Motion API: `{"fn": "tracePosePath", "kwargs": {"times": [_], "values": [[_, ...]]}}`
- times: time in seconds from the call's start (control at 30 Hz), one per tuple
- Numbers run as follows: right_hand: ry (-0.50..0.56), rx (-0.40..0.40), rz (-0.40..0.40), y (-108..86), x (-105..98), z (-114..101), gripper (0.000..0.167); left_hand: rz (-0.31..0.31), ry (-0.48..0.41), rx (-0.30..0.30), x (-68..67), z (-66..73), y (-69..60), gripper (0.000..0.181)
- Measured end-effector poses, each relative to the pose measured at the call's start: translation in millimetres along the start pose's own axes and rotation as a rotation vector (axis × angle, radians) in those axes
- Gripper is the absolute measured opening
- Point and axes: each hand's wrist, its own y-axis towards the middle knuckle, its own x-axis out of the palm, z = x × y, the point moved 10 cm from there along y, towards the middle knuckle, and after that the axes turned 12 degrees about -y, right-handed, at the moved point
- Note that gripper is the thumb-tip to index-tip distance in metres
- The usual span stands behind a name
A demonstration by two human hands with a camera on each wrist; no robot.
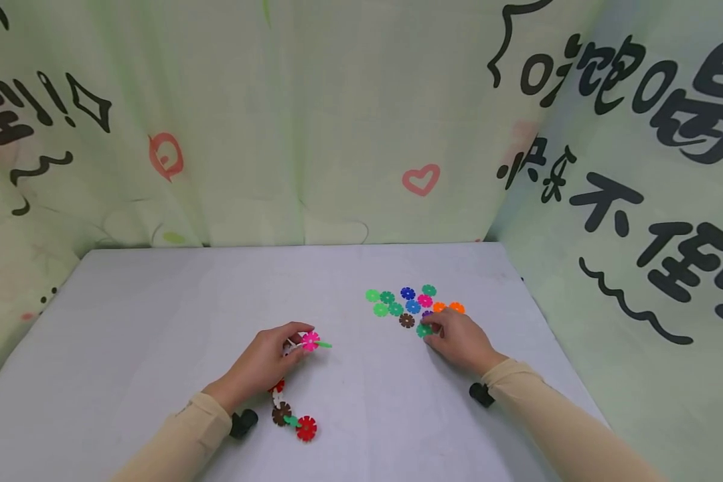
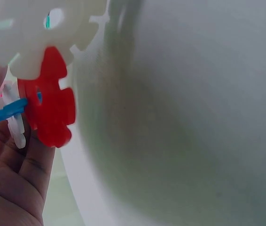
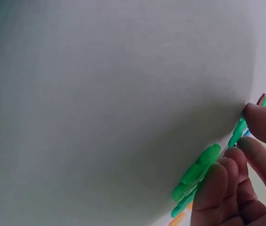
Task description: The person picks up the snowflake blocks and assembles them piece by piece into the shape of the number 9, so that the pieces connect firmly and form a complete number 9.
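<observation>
My left hand (image 1: 262, 361) pinches one end of a chain of notched plastic snowflake discs. Near its fingertips are a pink disc (image 1: 310, 341) and a bright green disc (image 1: 323, 345) seen edge-on. White and red discs (image 2: 48, 103) of the chain show close up in the left wrist view. The chain's lower end, with a brown disc (image 1: 281, 414) and a red disc (image 1: 306, 428), hangs below that hand. My right hand (image 1: 460, 340) pinches a green disc (image 1: 424, 330) between thumb and finger at the loose discs' near edge. More green discs (image 3: 196, 172) show against its other fingers; whether these are held I cannot tell.
Loose discs spread across the white table (image 1: 217, 288) beyond the right hand: light green (image 1: 372, 295), dark blue (image 1: 407, 293), brown (image 1: 406, 320) and orange (image 1: 456, 307) among them. A printed curtain (image 1: 337, 120) stands behind the table and on both sides.
</observation>
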Motion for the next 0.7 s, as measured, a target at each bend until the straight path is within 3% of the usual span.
{"fn": "tracePosePath", "kwargs": {"times": [0.17, 0.4, 0.53, 0.7], "values": [[0.010, -0.007, -0.023, 2.8, 2, 1, 0.033, -0.004, -0.016, 0.005, 0.0, 0.1, -0.2, 0.043], [0.100, 0.005, -0.001, 5.2, -2, 1, 0.024, 0.005, -0.016, -0.008, -0.2, -1.3, -0.4, 0.042], [0.198, -0.033, 0.022, 1.2, -8, -18, 0.017, 0.023, -0.012, -0.024, -2.4, -1.8, -1.1, 0.043], [0.376, -0.093, 0.013, -3.4, -11, -63, 0.015, 0.038, -0.007, -0.030, -4.8, -2.8, -1.4, 0.044]]}}
